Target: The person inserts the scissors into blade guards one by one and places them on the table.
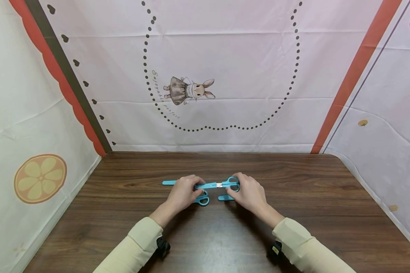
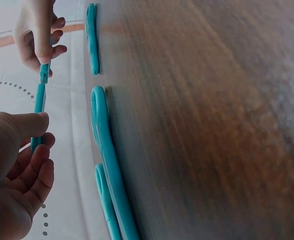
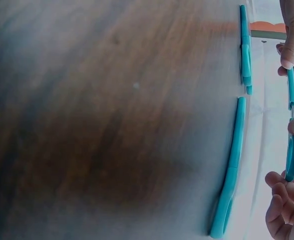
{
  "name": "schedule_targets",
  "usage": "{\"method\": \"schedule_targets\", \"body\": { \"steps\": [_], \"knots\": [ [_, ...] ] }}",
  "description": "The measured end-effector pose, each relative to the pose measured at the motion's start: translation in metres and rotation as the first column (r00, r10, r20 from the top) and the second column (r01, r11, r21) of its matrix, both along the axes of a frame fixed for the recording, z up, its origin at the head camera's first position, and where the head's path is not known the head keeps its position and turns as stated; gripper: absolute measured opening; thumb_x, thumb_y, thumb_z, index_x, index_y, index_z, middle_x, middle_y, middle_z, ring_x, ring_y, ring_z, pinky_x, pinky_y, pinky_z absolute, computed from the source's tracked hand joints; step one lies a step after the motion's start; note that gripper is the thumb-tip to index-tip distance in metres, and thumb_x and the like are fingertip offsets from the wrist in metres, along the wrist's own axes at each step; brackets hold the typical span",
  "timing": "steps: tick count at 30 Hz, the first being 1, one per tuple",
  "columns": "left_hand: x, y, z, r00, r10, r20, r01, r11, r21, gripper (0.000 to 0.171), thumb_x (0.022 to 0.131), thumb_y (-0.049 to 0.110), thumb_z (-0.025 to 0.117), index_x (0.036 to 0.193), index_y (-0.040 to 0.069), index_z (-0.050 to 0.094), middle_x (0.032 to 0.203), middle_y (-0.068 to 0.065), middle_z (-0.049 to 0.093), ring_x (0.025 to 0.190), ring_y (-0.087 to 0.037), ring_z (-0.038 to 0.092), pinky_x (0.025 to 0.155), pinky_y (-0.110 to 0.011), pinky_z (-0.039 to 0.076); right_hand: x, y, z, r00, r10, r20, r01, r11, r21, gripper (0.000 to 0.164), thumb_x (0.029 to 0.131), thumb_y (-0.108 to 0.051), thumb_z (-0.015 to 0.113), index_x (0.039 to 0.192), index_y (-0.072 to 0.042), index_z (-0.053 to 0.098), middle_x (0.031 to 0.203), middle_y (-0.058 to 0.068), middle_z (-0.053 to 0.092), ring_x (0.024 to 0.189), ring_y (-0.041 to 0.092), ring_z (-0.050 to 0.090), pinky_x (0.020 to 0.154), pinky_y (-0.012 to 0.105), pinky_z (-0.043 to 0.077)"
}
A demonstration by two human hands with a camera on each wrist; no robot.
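Observation:
A pair of light blue scissors (image 1: 230,183) is held level above the table between both hands. My left hand (image 1: 185,191) pinches the blue blade cover (image 1: 208,185) between thumb and fingers. The right hand (image 1: 249,192) grips the scissors by their handle loops. A short strip of bare metal blade (image 1: 219,185) shows between cover and handles. Below the left hand, in the left wrist view, lie two more blue scissors (image 2: 102,127), partly cut off by the frame. Under the right hand lies another covered pair (image 3: 232,172), its handles hidden by that hand in the head view.
The brown wood-grain table (image 1: 218,235) reaches back to a patterned cloth backdrop (image 1: 246,68). Similar printed cloth hangs along the left and right sides. A dark device (image 1: 163,247) is strapped to each wrist.

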State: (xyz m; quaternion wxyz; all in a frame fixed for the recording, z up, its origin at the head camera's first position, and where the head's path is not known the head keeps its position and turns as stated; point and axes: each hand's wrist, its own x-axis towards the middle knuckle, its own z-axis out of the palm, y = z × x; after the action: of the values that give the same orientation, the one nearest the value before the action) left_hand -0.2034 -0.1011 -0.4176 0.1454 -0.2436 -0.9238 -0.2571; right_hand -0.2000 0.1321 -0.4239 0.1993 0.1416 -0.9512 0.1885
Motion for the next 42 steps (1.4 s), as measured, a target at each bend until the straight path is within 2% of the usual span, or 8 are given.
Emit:
{"method": "schedule_targets", "body": {
  "steps": [14, 34, 42],
  "knots": [
    [-0.0009, 0.0024, 0.0017, 1.000, 0.006, -0.010, -0.006, 1.000, -0.009, 0.012, 0.080, 0.017, 0.071, 0.092, 0.015, 0.070, 0.084, 0.003, 0.064, 0.066, -0.004, 0.056, 0.057, -0.018, 0.044, 0.0002, -0.0002, 0.0014, 1.000, 0.008, 0.016, -0.007, 1.000, -0.028, 0.044, 0.074, -0.040, 0.070, 0.108, -0.014, 0.061, 0.075, 0.000, 0.063, 0.053, 0.008, 0.043, 0.042, 0.024, 0.033],
    [0.0007, 0.0057, 0.0044, 0.999, -0.003, -0.045, 0.001, 0.999, -0.033, 0.012, 0.081, 0.020, 0.071, 0.093, 0.016, 0.070, 0.084, 0.007, 0.063, 0.065, -0.003, 0.056, 0.056, -0.018, 0.044, 0.0034, -0.0011, 0.0031, 0.998, 0.003, 0.058, 0.003, 0.996, -0.090, 0.041, 0.074, -0.039, 0.071, 0.106, -0.015, 0.061, 0.083, -0.003, 0.064, 0.054, 0.006, 0.046, 0.046, 0.024, 0.038],
    [0.0015, 0.0063, 0.0020, 0.999, -0.021, -0.044, 0.020, 1.000, -0.017, 0.014, 0.081, 0.019, 0.071, 0.094, 0.015, 0.070, 0.086, 0.004, 0.065, 0.068, -0.007, 0.059, 0.057, -0.020, 0.045, 0.0047, -0.0012, 0.0024, 0.999, 0.013, 0.053, -0.008, 0.995, -0.098, 0.039, 0.075, -0.038, 0.071, 0.105, -0.015, 0.061, 0.082, -0.002, 0.064, 0.057, 0.006, 0.050, 0.046, 0.024, 0.039]
  ]
}}
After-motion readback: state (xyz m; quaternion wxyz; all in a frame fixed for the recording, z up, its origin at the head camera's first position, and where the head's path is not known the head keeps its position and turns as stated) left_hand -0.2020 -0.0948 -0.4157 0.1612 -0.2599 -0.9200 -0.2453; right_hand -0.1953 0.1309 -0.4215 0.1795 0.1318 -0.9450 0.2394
